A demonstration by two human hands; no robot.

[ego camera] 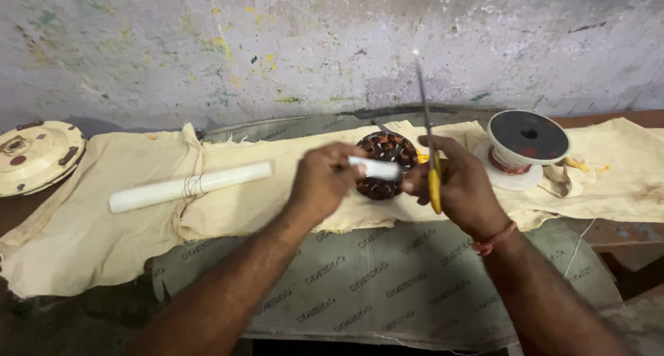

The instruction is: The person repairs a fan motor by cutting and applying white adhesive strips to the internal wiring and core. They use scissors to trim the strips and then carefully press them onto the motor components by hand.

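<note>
Pinching a white strip [374, 167], the left hand [324, 182] meets the right hand [458, 184], fingers wrapped round yellow-handled scissors [430, 145]. Copper-wound stator [386, 164] just behind; wire spool [523, 147] at three o'clock.

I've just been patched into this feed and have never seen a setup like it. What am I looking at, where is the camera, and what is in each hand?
There is no machine here: a person works with two bare hands, and the single picture comes from a camera worn on their head, looking down at a workbench by a paint-flecked wall.

The left hand pinches a short white tube piece. The right hand holds yellow-handled scissors, blades pointing up. Just behind both hands sits a round copper-wound motor coil.

All of this lies on a cream cloth spread over a grey printed sheet. Also on the cloth are a long white tube with thin wire wrapped round it, at left, and a white spool of copper wire, at right. A round cream metal cover rests at far left.
</note>
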